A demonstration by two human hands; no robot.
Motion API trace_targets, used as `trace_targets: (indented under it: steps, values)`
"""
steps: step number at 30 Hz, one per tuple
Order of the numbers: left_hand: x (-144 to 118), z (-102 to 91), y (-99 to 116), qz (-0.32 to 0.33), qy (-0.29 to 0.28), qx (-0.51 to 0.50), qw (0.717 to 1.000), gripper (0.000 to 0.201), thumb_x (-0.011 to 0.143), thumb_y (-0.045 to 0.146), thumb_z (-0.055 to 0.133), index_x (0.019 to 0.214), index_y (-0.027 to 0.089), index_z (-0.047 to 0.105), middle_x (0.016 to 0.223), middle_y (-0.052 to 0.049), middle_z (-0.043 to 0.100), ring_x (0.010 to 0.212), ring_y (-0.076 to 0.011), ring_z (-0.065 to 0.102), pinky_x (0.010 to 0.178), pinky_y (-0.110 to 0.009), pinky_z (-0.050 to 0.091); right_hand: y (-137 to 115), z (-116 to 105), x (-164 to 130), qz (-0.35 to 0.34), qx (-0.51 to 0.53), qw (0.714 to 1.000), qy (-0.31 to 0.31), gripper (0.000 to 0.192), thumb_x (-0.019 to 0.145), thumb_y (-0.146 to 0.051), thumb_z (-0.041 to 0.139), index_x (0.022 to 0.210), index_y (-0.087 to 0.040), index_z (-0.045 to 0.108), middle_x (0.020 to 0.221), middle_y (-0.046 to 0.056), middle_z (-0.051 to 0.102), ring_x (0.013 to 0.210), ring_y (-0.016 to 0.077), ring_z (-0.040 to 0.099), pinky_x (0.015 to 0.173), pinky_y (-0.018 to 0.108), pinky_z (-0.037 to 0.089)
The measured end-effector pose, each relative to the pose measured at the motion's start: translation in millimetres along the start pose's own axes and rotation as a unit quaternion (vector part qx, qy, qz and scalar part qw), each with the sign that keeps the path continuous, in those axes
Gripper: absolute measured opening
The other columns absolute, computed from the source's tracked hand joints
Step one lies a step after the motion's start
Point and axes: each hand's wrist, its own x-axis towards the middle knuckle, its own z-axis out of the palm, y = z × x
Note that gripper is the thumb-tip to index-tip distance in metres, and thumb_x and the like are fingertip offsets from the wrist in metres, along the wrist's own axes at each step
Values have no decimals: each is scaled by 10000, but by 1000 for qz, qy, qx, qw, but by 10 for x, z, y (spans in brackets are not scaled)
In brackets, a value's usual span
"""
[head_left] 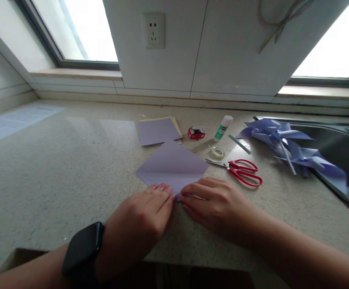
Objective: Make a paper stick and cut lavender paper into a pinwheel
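Hands (pixel 177 204) on smooth lilac paper square (pixel 173 165)

Daylight blows out both windows (pixel 81 28); the worktop (pixel 57 168) shows soft glare, faint shadows, slightly soft focus, and bowed edges.

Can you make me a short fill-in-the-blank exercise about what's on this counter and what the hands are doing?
1. Both the left hand and the right hand press on the near corner of a sheet of ____ paper.
2. The scissors to the right of that sheet have ____ handles.
3. A black ____ is worn on the left wrist.
4. The finished paper pinwheels lie beside the ____ at the right.

Missing words: purple; red; watch; sink
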Motion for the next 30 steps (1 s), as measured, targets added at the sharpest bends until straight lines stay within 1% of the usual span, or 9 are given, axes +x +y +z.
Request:
trace_targets:
  steps: [5, 9, 13, 16, 18, 22, 24, 27, 30]
  values:
    - [24, -15, 20, -8, -7, 26, 1000, 311, 976, 109, 458, 1172, 12, 679, 1146, -216, 749, 1010, -281, 755, 885, -413, 646, -21, -17, 1, -8, -29, 999, -27, 198, 961, -144, 569, 1095, -165, 714, 997, 81, 740, 840, 178, 667, 767, 317, 545]
    - [29, -8, 29, -16, -20, 35, 999, 297, 970, 104, 455, 1146, 28, 681, 1126, -194, 754, 1007, -268, 749, 899, -395, 639, -31, -57, 8, 1, -17, 1000, -8, 237, 959, -187, 567, 1156, -162, 698, 1047, 99, 739, 875, 190, 683, 757, 320, 558]
    - [27, 5, 32, -26, -39, 23, 999, 306, 958, 107, 483, 1188, 21, 665, 1153, -203, 738, 1029, -288, 736, 892, -420, 641, -44, -85, 5, 3, 2, 1000, -1, 240, 945, -192, 566, 1142, -171, 702, 1038, 91, 743, 864, 191, 690, 722, 313, 554]
    - [31, 7, 35, -30, -30, 19, 999, 309, 946, 100, 500, 1191, 2, 661, 1137, -216, 740, 1007, -302, 741, 868, -440, 648, -44, -81, 9, 17, 5, 1000, -10, 256, 931, -176, 564, 1148, -164, 701, 1027, 80, 745, 840, 197, 686, 698, 326, 553]
    - [32, 4, 37, -26, -19, 18, 999, 314, 944, 95, 498, 1194, -9, 656, 1133, -221, 742, 1001, -304, 743, 857, -436, 651, -37, -73, 16, 25, 7, 999, -20, 280, 923, -177, 567, 1173, -158, 692, 1031, 77, 743, 849, 205, 681, 710, 341, 558]
    - [29, -3, 39, -18, -1, 19, 1000, 312, 946, 87, 482, 1195, 7, 652, 1148, -212, 742, 1017, -299, 739, 858, -428, 650, -25, -68, 35, 30, 7, 999, -26, 294, 912, -179, 567, 1174, -151, 698, 1032, 88, 735, 889, 224, 662, 744, 363, 559]
    - [33, -6, 37, -25, -1, 12, 1000, 290, 943, 97, 500, 1171, 19, 662, 1132, -201, 745, 1010, -298, 737, 853, -430, 650, -25, -72, 45, 32, 7, 999, -29, 295, 916, -188, 557, 1169, -148, 702, 1041, 95, 730, 888, 231, 653, 746, 374, 560]
    - [54, -16, 30, -47, -17, -4, 999, 281, 939, 119, 532, 1173, 33, 660, 1116, -180, 741, 992, -290, 729, 837, -431, 650, -31, -79, 56, 41, 7, 998, -46, 313, 926, -212, 536, 1184, -134, 694, 1073, 110, 716, 892, 245, 642, 753, 401, 565]
    - [77, -33, 24, -71, -39, -19, 997, 282, 943, 142, 537, 1188, 58, 651, 1085, -154, 731, 940, -275, 718, 778, -423, 652, -36, -80, 59, 58, 9, 996, -61, 338, 921, -228, 533, 1204, -120, 682, 1120, 126, 698, 934, 269, 638, 780, 432, 575]
